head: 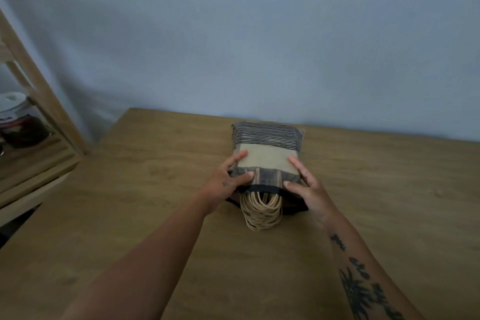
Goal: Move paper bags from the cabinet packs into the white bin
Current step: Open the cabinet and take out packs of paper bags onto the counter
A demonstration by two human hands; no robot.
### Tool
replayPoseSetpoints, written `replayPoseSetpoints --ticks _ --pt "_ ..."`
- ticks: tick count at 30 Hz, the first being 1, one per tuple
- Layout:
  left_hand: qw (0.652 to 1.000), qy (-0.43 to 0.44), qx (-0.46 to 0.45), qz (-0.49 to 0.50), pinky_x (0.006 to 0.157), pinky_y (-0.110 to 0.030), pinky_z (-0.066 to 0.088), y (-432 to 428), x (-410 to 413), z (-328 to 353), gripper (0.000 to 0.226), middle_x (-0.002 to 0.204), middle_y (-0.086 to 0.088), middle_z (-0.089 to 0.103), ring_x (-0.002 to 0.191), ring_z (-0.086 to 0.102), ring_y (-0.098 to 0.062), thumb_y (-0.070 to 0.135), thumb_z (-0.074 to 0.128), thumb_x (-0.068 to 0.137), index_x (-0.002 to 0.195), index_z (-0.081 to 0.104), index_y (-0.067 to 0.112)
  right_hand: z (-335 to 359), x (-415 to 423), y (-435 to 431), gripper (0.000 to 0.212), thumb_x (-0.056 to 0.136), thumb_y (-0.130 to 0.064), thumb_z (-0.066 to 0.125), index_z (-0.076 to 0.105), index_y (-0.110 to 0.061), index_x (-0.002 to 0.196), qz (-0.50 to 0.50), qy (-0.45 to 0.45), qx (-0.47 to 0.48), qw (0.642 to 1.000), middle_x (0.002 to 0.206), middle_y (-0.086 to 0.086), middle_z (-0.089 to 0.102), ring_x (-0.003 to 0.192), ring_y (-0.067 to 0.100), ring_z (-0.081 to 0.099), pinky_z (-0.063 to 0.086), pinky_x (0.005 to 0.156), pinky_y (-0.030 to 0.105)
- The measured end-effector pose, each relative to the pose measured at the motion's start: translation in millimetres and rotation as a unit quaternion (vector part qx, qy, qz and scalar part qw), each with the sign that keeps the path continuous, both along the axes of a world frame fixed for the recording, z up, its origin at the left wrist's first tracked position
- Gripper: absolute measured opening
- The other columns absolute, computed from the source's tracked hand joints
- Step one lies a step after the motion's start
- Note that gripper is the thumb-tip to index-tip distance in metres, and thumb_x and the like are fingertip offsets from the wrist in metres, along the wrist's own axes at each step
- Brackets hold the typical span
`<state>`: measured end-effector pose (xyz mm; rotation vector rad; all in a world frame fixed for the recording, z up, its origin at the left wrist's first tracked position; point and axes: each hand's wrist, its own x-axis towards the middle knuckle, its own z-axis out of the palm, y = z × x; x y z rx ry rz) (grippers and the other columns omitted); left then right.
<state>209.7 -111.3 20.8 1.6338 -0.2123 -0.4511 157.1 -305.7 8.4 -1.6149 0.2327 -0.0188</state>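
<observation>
A pack of brown paper bags [265,156] in a clear plastic wrap lies flat on the wooden table [130,215], its far end showing the stacked folded edges. A bundle of tan twine handles [261,212] sticks out of the pack's near, open end. My left hand [230,180] grips the pack's left near corner, thumb on top over the wrap. My right hand [309,187] holds the right near corner the same way, fingers along the side. The white bin is not in view.
A wooden shelf unit [39,101] leans into view at the left, with a white-lidded jar [18,117] on one shelf. A plain blue-grey wall [259,34] rises right behind the table's far edge.
</observation>
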Motion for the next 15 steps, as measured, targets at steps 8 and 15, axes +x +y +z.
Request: replayPoseSetpoints --ticks 8,15 --pt "1.000 0.009 0.010 -0.008 0.075 -0.009 0.050 2 6 -1 0.062 0.126 0.002 0.040 0.110 0.046 -0.010 0.011 0.062 0.087 0.142 0.039 0.027 -4 4 3 0.059 0.087 0.007 0.051 0.041 -0.027 0.134 0.000 -0.003 -0.010 1.000 0.114 -0.012 0.056 0.094 -0.002 0.055 0.047 0.075 0.003" --pt "0.998 -0.026 0.052 0.032 0.098 -0.021 0.032 0 -13 8 0.062 0.153 -0.007 0.027 0.126 0.036 -0.012 0.018 0.056 0.092 0.147 0.028 0.023 -4 -7 7 0.061 0.088 -0.012 0.060 0.036 -0.031 0.141 -0.018 -0.007 -0.051 0.999 0.137 -0.003 0.047 0.121 0.012 0.049 0.039 0.102 0.028"
